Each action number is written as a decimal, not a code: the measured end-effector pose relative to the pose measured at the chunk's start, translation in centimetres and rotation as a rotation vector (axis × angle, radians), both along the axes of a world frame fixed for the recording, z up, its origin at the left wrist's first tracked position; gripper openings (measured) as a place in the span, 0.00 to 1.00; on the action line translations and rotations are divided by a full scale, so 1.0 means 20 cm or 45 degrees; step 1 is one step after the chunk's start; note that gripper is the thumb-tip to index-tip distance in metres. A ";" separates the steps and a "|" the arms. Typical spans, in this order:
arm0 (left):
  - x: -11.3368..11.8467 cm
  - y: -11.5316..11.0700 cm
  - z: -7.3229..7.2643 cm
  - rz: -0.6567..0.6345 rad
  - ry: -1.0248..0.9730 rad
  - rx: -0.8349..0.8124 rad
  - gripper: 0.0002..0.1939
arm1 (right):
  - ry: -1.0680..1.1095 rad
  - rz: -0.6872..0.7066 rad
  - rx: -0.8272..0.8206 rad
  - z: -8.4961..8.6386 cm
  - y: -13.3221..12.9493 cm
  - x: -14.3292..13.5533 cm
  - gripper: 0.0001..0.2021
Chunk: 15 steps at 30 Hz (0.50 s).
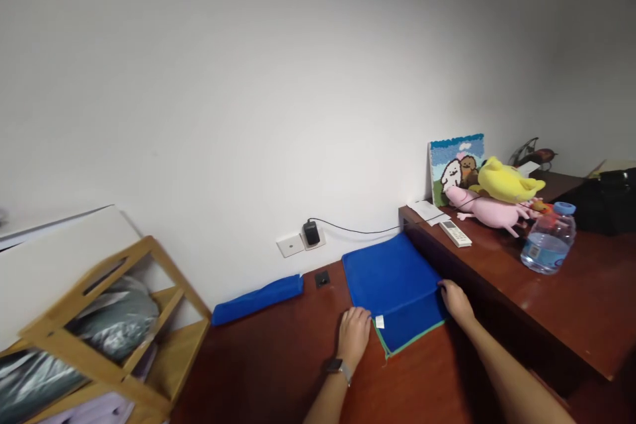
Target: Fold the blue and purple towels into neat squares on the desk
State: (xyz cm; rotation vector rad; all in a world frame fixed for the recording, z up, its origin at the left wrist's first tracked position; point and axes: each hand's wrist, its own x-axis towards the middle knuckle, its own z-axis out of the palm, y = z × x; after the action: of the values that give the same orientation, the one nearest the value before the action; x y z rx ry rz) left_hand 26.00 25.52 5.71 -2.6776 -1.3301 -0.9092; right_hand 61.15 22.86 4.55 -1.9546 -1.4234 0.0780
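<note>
A blue cloth (pixel 392 275) with a green-edged lower layer and a small white tag lies partly folded on the brown desk, against the raised side of the right-hand desktop. At its left edge, near the tag, my left hand (pixel 354 331) has its fingers closed on the fold's corner; a watch is on that wrist. My right hand (pixel 454 299) pinches the fold's right corner. Farther left, by the wall, a narrow folded blue cloth (pixel 258 299) lies untouched.
The higher desktop (pixel 556 298) holds a water bottle (pixel 548 242), a white remote (pixel 455 234), plush toys (pixel 497 209) and a dog picture (pixel 457 162). A black plug (pixel 311 232) trails a cable along the wall. At left stands a wooden rack (pixel 173 351) with bags.
</note>
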 end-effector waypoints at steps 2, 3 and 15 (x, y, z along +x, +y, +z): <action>0.01 0.00 -0.08 0.019 0.029 -0.012 0.12 | -0.004 0.010 -0.016 -0.10 0.00 0.02 0.16; 0.01 0.00 -0.10 0.024 0.032 -0.029 0.12 | -0.013 0.020 -0.017 -0.12 0.00 0.03 0.17; -0.97 -0.49 -0.11 0.177 0.034 -0.126 0.18 | -0.109 0.223 0.216 -0.16 -0.49 -0.23 0.16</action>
State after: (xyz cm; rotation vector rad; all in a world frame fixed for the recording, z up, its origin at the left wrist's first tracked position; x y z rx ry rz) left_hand 6.52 15.75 3.48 -2.6159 -1.5722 -0.8104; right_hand 56.60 12.98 1.45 -1.7115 -1.6015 -0.0460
